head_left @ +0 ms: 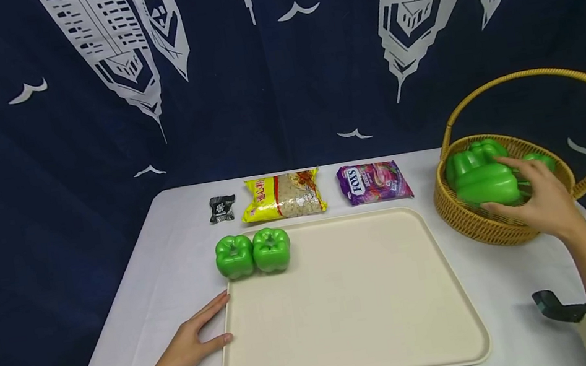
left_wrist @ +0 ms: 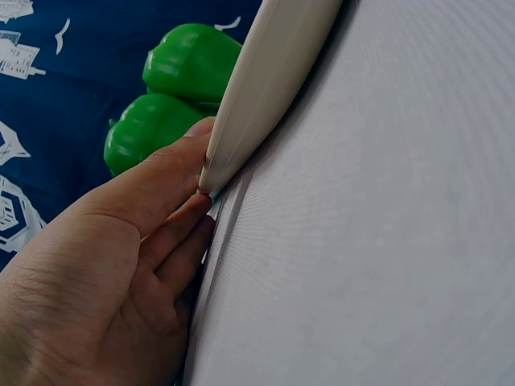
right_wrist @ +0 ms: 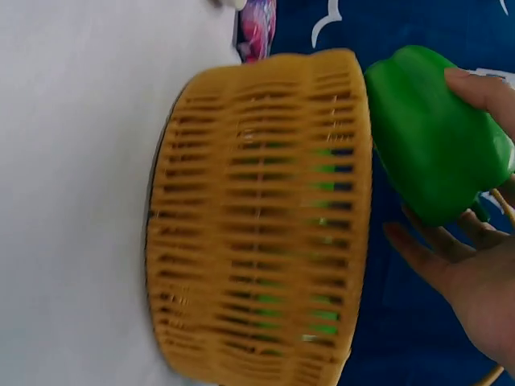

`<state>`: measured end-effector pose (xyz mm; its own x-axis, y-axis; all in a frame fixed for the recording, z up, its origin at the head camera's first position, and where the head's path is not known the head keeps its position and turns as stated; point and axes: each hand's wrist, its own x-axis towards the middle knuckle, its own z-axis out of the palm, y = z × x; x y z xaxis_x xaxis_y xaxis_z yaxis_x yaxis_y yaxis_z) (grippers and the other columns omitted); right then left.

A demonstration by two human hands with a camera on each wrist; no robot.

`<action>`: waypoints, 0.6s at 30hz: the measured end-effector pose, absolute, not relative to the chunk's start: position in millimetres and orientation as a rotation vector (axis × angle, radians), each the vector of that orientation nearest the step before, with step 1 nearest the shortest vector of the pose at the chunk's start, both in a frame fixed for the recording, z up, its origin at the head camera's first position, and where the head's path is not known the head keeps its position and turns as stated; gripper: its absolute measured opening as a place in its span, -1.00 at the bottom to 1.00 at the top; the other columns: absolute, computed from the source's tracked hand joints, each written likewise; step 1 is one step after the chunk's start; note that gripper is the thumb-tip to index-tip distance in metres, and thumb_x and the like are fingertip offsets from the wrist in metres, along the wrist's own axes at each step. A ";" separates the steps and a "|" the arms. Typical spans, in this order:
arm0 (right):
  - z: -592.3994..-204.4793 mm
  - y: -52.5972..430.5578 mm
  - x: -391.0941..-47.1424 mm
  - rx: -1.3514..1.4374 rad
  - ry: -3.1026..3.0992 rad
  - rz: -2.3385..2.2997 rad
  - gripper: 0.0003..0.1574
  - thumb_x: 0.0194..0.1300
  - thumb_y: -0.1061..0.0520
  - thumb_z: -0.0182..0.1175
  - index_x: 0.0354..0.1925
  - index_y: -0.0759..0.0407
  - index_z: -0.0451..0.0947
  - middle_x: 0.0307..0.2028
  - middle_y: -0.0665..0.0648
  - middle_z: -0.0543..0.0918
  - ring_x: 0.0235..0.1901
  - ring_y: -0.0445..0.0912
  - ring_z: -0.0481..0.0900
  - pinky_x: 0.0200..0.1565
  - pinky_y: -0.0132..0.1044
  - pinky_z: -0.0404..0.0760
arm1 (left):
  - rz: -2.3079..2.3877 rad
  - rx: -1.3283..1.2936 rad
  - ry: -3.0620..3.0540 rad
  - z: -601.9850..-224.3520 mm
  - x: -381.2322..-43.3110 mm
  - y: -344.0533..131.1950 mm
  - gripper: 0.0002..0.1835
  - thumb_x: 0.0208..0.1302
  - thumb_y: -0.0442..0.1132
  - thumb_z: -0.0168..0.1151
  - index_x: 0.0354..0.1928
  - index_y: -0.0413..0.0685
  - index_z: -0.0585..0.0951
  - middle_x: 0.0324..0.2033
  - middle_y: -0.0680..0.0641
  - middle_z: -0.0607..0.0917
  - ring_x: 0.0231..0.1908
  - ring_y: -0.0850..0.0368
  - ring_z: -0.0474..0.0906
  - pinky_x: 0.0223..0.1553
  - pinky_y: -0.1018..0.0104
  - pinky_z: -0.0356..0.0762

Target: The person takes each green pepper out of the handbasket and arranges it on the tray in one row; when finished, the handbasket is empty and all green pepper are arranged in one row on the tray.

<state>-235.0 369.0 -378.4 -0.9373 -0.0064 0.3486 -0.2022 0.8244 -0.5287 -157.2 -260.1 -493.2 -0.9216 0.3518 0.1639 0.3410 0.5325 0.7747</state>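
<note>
My right hand (head_left: 542,195) reaches over the wicker basket (head_left: 479,225) and holds a green bell pepper (head_left: 487,185) lying on its side. In the right wrist view this pepper shows above the basket's rim, with fingers (right_wrist: 487,96) spread around it. Further green bell peppers (head_left: 487,149) sit in the basket behind it. My left hand (head_left: 188,341) rests at the left edge of the cream tray (head_left: 349,300), its straight fingers and thumb touching the rim. Two green bell peppers (head_left: 271,250) stand side by side at the tray's back left corner.
Behind the tray lie a small black packet (head_left: 222,208), a yellow bag of grains (head_left: 289,195) and a purple Fox's candy bag (head_left: 374,182). The basket's tall handle (head_left: 531,73) arches over its back. A dark patterned cloth (head_left: 268,86) hangs beyond the white table (head_left: 167,250).
</note>
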 end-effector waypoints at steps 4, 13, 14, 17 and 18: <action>-375.9 358.0 -236.2 0.158 -2.670 0.837 0.23 -0.13 -0.01 0.48 0.40 0.08 0.03 0.13 0.47 0.18 0.00 0.44 0.21 -0.20 0.39 0.26 | 1.382 0.615 2.750 -494.3 -156.9 -259.5 -0.24 0.00 -0.14 0.40 0.29 -0.04 0.35 0.30 -0.06 0.29 0.30 -0.17 0.12 0.14 0.74 -0.06; -370.3 329.5 -247.3 0.294 -2.558 0.858 0.15 -0.31 0.05 0.59 0.26 0.19 0.28 0.13 0.40 0.34 0.00 0.27 0.15 -0.17 0.25 0.22 | 1.351 0.603 2.753 -491.3 -156.4 -259.3 -0.24 0.03 0.01 0.36 0.31 0.08 0.34 0.31 0.05 0.28 0.31 -0.06 0.12 0.15 0.72 -0.05; -370.1 325.3 -248.7 0.318 -2.550 0.858 0.14 -0.33 0.06 0.59 0.24 0.18 0.30 0.13 0.38 0.35 -0.01 0.25 0.15 -0.16 0.24 0.21 | 1.354 0.606 2.749 -491.1 -156.5 -259.5 -0.24 0.03 0.02 0.36 0.31 0.09 0.34 0.31 0.05 0.28 0.31 -0.06 0.11 0.15 0.72 -0.05; -369.3 311.3 -251.6 0.392 -2.531 0.863 0.12 -0.38 0.07 0.61 0.20 0.16 0.36 0.09 0.34 0.37 0.01 0.22 0.14 -0.13 0.25 0.20 | 1.355 0.615 2.745 -491.3 -156.9 -260.0 -0.24 0.03 0.03 0.36 0.31 0.08 0.34 0.31 0.05 0.28 0.31 -0.07 0.11 0.16 0.72 -0.05; -369.1 306.0 -252.4 0.422 -2.518 0.870 0.11 -0.41 0.08 0.62 0.19 0.16 0.37 0.08 0.32 0.37 0.01 0.21 0.14 -0.13 0.25 0.20 | 1.354 0.618 2.745 -491.5 -157.1 -260.2 -0.24 0.03 0.03 0.36 0.31 0.08 0.34 0.32 0.05 0.28 0.31 -0.07 0.11 0.16 0.72 -0.05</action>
